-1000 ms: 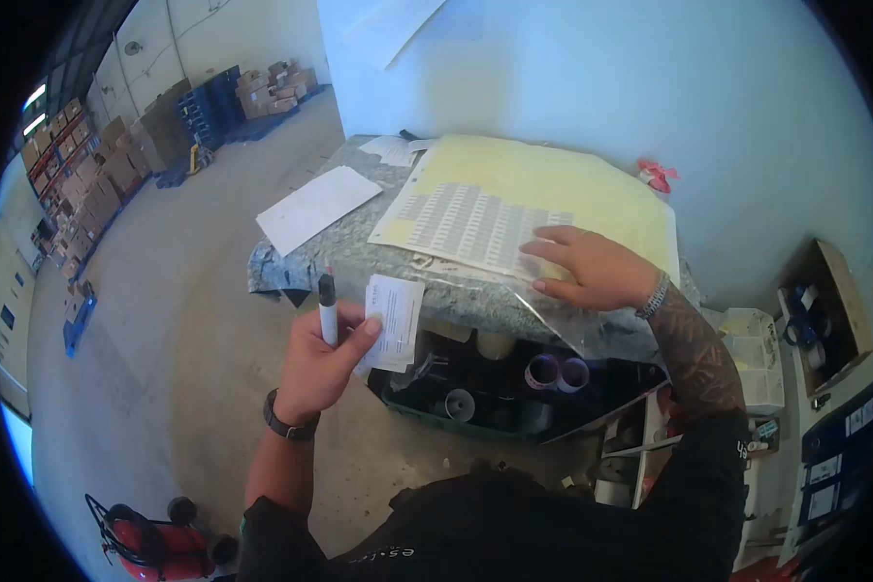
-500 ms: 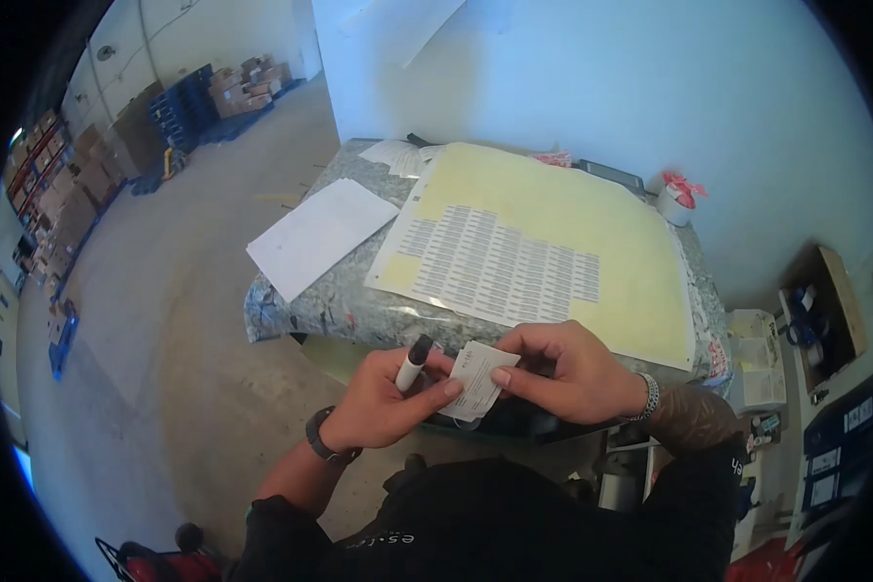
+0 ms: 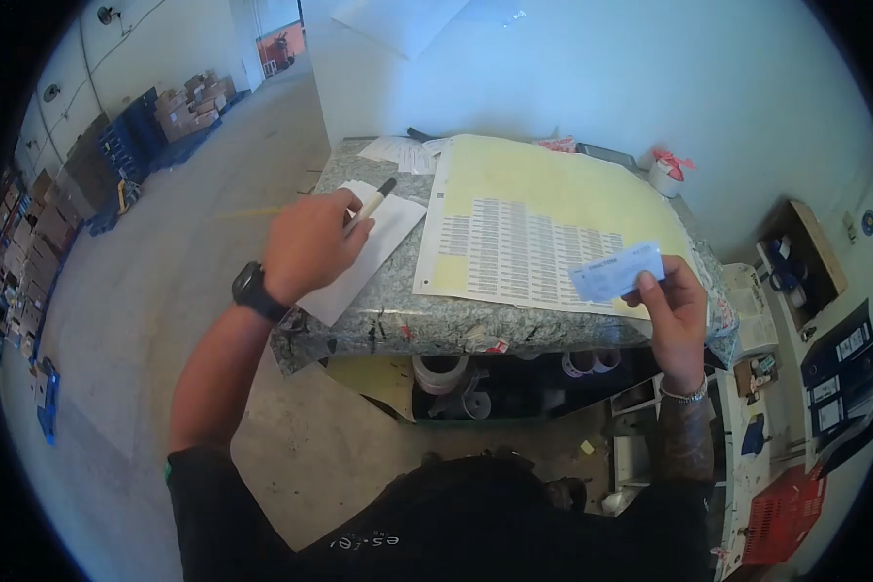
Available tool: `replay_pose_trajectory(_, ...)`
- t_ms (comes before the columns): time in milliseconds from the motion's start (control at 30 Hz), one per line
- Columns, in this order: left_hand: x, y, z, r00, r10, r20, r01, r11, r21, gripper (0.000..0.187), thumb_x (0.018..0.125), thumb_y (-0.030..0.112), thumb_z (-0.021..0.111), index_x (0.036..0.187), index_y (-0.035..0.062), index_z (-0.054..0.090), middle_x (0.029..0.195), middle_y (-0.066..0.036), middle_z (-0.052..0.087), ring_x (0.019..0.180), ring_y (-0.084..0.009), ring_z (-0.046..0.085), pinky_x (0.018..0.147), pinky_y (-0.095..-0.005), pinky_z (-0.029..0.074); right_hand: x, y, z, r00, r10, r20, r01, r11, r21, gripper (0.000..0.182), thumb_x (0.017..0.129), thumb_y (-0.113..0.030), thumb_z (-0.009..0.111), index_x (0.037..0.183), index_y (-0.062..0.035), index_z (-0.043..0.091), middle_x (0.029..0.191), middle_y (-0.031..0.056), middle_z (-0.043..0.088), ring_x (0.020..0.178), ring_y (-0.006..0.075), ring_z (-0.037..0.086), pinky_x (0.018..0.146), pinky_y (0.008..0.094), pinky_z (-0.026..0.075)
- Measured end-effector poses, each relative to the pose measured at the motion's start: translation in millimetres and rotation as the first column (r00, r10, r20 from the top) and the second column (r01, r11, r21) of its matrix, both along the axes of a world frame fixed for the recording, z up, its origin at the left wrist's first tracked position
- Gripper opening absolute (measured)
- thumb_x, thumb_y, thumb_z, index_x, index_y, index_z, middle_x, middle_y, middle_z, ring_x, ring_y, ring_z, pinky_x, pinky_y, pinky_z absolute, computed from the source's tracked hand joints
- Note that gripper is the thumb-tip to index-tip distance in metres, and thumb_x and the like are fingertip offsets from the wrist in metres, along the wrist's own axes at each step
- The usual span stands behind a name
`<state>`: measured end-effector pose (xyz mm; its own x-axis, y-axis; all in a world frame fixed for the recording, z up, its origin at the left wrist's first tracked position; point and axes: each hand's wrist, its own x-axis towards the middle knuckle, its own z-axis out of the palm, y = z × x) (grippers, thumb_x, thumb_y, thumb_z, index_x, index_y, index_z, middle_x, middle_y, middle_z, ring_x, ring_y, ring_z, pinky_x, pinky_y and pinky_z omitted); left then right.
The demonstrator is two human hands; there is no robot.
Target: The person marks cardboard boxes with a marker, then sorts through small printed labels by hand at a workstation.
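Observation:
My left hand point(image 3: 306, 247) is closed round a white marker point(image 3: 372, 202) with a black cap, over the white paper sheets point(image 3: 344, 291) at the table's left side. My right hand point(image 3: 677, 315) pinches a small printed card point(image 3: 616, 272) between thumb and fingers, held up in front of the right part of the label sheet. That large yellow sheet point(image 3: 543, 175) lies across the table with rows of printed white labels point(image 3: 524, 252) on it. The card hides part of the labels' lower right end.
The table point(image 3: 388, 325) has a patterned grey cover. At its back are loose white slips point(image 3: 398, 153), a dark flat device point(image 3: 606, 155) and a white cup point(image 3: 665, 178) with red material. Tape rolls point(image 3: 441, 372) sit on the shelf below. A red basket point(image 3: 784, 514) stands at right.
My hands have parted: the left moved left and forward with the marker, the right moved right and up with the card. Before, both hands held the card. The view has shifted slightly.

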<state>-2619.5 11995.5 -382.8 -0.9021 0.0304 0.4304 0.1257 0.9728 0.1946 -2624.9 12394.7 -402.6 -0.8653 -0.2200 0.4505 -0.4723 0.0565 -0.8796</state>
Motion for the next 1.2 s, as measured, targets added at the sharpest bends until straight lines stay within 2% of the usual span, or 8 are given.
replay_pose_trajectory(167,-12.3,-3.8,-5.6,0.984,0.038,0.176,-0.024,0.997,-0.08,0.037,0.086,0.037,0.067,0.101,0.0038,0.068,0.082,-0.012,0.07,0.079,-0.031,0.067,0.07,-0.0417,0.051,23.6,12.7,-2.3,0.997,-0.077,-0.011,0.077,0.997,0.005,0.012,0.098,-0.009,0.058,0.105,0.0007,0.058,0.093,0.0042,0.064,0.083,0.0097,0.06,0.078,0.0263,0.05)
replay_pose_trajectory(400,1.6,2.2,-13.3,0.993,0.104,0.063,-0.098,0.991,-0.092,0.043,0.086,0.041,0.067,0.106,0.0031,0.068,0.091,-0.014,0.07,0.085,-0.0297,0.067,0.074,-0.0398,0.052,32.4,43.6,-7.9,0.999,-0.049,-0.019,0.048,0.997,-0.065,0.012,0.098,-0.01,0.058,0.105,-0.0001,0.058,0.093,0.0035,0.064,0.084,0.0094,0.059,0.077,0.0256,0.049)
replay_pose_trajectory(467,9.0,21.2,-8.5,0.987,0.034,-0.159,-0.036,0.999,-0.008,0.039,0.086,0.036,0.069,0.106,0.0025,0.067,0.092,-0.013,0.07,0.084,-0.0275,0.067,0.075,-0.0377,0.052,33.2,59.1,-9.3,0.993,-0.089,-0.072,0.085,0.995,-0.05,0.013,0.097,-0.011,0.058,0.105,-0.0004,0.059,0.092,0.0036,0.065,0.082,0.0093,0.059,0.075,0.0248,0.048)
replay_pose_trajectory(600,29.2,105.9,5.8,0.966,-0.219,-0.136,0.24,0.955,0.174,0.034,0.082,0.024,0.076,0.106,0.0022,0.066,0.096,-0.012,0.069,0.085,-0.0237,0.066,0.077,-0.0346,0.052,31.9,98.7,-11.4,0.987,-0.14,-0.079,0.135,0.989,-0.065,0.014,0.097,-0.012,0.059,0.105,-0.0006,0.059,0.093,0.0036,0.065,0.082,0.0086,0.059,0.074,0.0242,0.047)
replay_pose_trajectory(700,34.7,187.4,-4.5,0.847,-0.509,-0.153,0.523,0.849,0.074,0.042,0.081,0.031,0.075,0.109,0.0024,0.065,0.106,-0.016,0.067,0.097,-0.0324,0.064,0.084,-0.0404,0.05,36.6,126.9,-10.0,0.979,-0.198,-0.056,0.19,0.975,-0.118,0.014,0.097,-0.012,0.059,0.106,-0.001,0.059,0.092,0.0036,0.065,0.081,0.0079,0.059,0.074,0.0241,0.048)
replay_pose_trajectory(933,1.0,311.4,-67.2,0.846,-0.475,-0.243,0.44,0.879,-0.186,0.051,0.08,0.024,0.068,0.125,0.004,0.056,0.121,-0.014,0.061,0.119,-0.0324,0.053,0.1,-0.0484,0.04,57.1,210.1,-17.6,0.973,-0.228,-0.043,0.223,0.97,-0.094,0.013,0.099,-0.012,0.057,0.108,-0.0033,0.057,0.088,0.0025,0.063,0.076,0.0087,0.059,0.064,0.024,0.051)
replay_pose_trajectory(1100,31.2,316.7,-61.4,0.772,-0.635,0.04,0.621,0.738,-0.264,0.035,0.082,0.008,0.058,0.116,0.014,0.064,0.114,-0.005,0.059,0.12,-0.0239,0.053,0.108,-0.0512,0.031,70.0,259.5,-24.6,0.92,-0.39,-0.042,0.382,0.915,-0.13,0.014,0.1,-0.015,0.055,0.107,-0.0033,0.058,0.087,0.0015,0.062,0.075,0.0074,0.055,0.071,0.0234,0.045)
replay_pose_trajectory(1200,51.8,301.7,-44.0,0.671,-0.742,-0.004,0.696,0.632,-0.341,0.029,0.081,0.012,0.059,0.107,0.022,0.068,0.111,0.002,0.06,0.116,-0.0204,0.053,0.107,-0.0511,0.03,65.9,296.6,-32.9,0.876,-0.476,-0.082,0.458,0.873,-0.169,0.015,0.1,-0.015,0.055,0.108,-0.0019,0.058,0.091,0.003,0.063,0.076,0.0079,0.056,0.071,0.0237,0.046)
